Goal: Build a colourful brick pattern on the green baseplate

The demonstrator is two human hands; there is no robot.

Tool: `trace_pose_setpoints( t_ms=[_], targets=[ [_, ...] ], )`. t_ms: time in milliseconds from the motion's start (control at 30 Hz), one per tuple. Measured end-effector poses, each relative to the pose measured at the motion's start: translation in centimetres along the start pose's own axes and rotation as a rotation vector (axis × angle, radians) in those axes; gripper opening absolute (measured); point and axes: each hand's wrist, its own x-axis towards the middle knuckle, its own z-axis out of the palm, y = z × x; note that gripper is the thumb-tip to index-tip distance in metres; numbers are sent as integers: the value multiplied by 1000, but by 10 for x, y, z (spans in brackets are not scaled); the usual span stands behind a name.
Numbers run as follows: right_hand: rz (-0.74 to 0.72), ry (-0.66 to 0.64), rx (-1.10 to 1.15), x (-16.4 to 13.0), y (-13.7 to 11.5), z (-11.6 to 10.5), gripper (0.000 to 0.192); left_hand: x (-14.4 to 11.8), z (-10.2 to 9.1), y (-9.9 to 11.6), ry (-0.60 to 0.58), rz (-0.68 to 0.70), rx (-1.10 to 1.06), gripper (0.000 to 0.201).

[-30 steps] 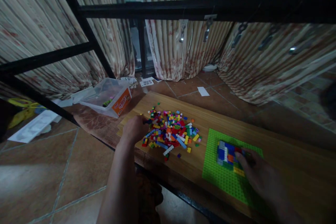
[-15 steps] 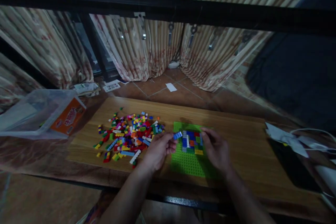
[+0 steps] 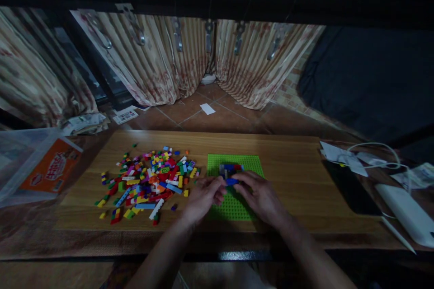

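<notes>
A blue toy brick (image 3: pixel 231 181) is held level just above the green baseplate (image 3: pixel 237 212). My left hand (image 3: pixel 203 198) pinches its left end between thumb and fingers. On the other end, the thumb and fingertips of my right hand (image 3: pixel 262 194) close in a pinch. Right behind the brick, a low block build (image 3: pixel 228 168) of grey, blue and red pieces sits on the baseplate, partly covered by my fingers. Left of the baseplate lies a spread pile of mixed loose bricks (image 3: pixel 152 178).
The wooden board (image 3: pixel 288 158) carries the baseplate and pile. A clear plastic box (image 3: pixel 20 153) with an orange label stands at the left. On the right are a black flat object (image 3: pixel 352 189), a white device (image 3: pixel 407 214), white cables (image 3: pixel 389 149) and a stylus-like stick (image 3: pixel 398 235).
My right hand has come from the build's right side to the blue brick, which now sits between both hands and lies more level. The view has shifted to the right.
</notes>
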Motion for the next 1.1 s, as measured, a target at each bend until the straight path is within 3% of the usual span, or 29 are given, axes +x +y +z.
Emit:
trace_pose_setpoints(
  t_ms=[133, 233, 467, 700, 1100],
  targets=[
    [285, 282, -7, 1, 26, -28, 26, 7, -2, 1, 68, 67, 42, 32],
    [391, 337, 12, 3, 35, -35, 29, 11, -3, 0, 80, 77, 75, 29],
    [177, 159, 12, 9, 17, -6, 18, 12, -4, -1, 58, 93, 153, 30],
    [92, 127, -94, 16, 23, 15, 17, 14, -3, -3, 61, 108, 225, 27],
    [79, 117, -116, 17, 17, 13, 15, 15, -5, -3, 55, 98, 267, 23]
  ],
)
